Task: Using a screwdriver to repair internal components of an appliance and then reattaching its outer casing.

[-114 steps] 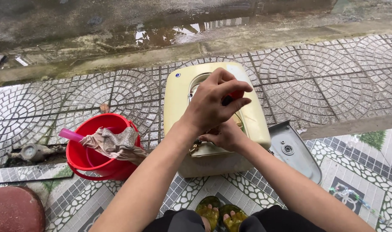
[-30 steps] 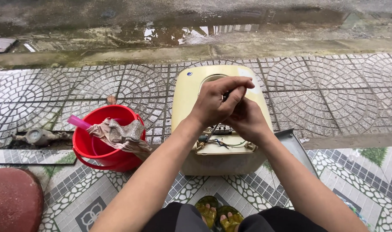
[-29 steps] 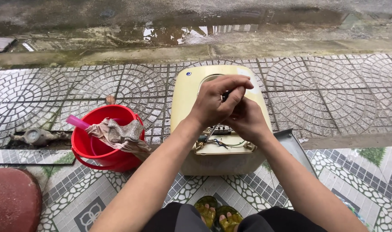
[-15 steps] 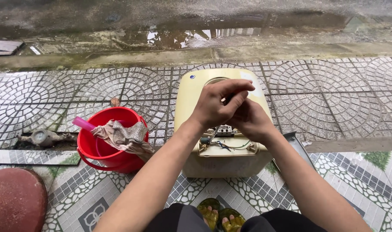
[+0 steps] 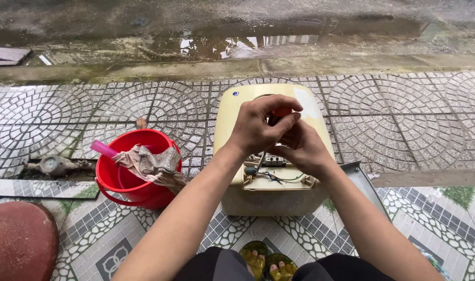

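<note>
Both hands are raised over a cream-coloured appliance housing (image 5: 248, 198) that lies on the tiled floor (image 5: 404, 130). The left hand (image 5: 258, 127) is curled from above around the red handle of a screwdriver (image 5: 283, 111), fingers closed on it, while the right hand (image 5: 302, 148) is held just beneath and against it, fingers bent in a narrow pinch near the tool's shaft; what those fingertips hold cannot be told. The screwdriver is pointed down toward the open compartment (image 5: 271, 174) at the near end of the housing, directly below both hands, where a terminal block and thin wires are exposed.

Just to the right of the housing, a grey cover panel (image 5: 365, 182) is laid on the floor, near the right forearm. To the left, close beside the housing, a red bucket (image 5: 136, 190) is seen with a crumpled cloth (image 5: 151, 164) draped over its rim and a pink handle (image 5: 103, 149) sticking out. Farther left, a water meter (image 5: 53, 165) is set in a recess, and a round reddish stool (image 5: 19, 242) is seen at the lower left corner.
</note>
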